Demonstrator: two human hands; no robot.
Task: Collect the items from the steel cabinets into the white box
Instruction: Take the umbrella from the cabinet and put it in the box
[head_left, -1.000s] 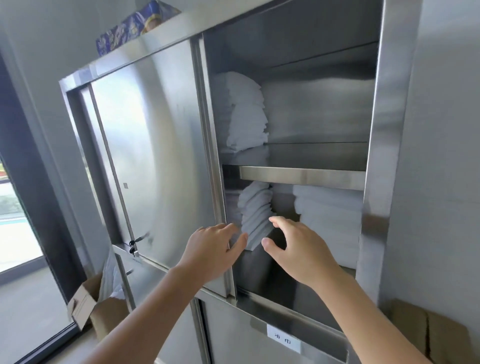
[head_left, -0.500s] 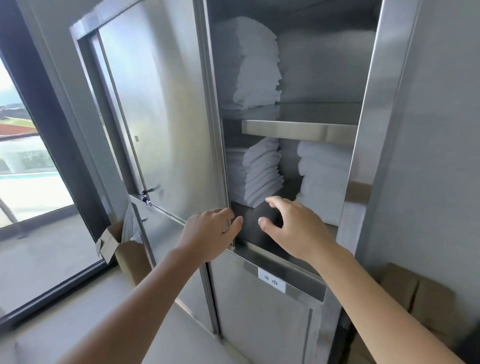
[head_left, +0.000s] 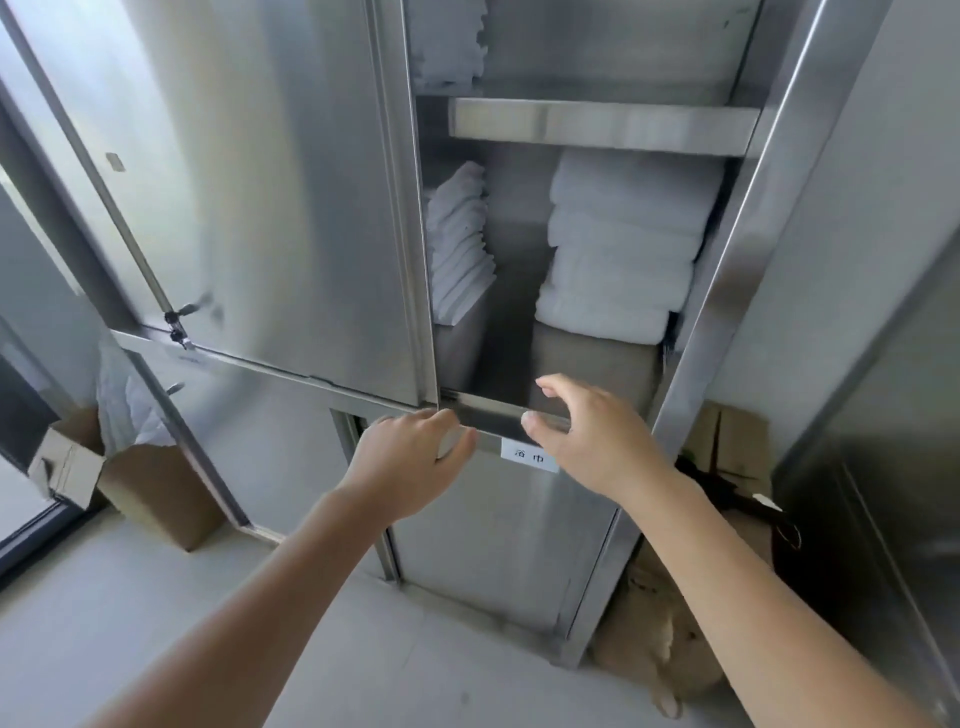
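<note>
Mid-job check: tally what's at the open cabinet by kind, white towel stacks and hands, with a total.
White towel stacks: 3 (upper shelf stack, lower left stack, lower right stack)
Hands: 2 (left hand, right hand, both holding nothing)
Total: 5

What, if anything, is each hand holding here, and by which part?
The towels are untouched. The right hand is spread open before the lower rail; the left hand curls at that rail, but a grip cannot be told.
</note>
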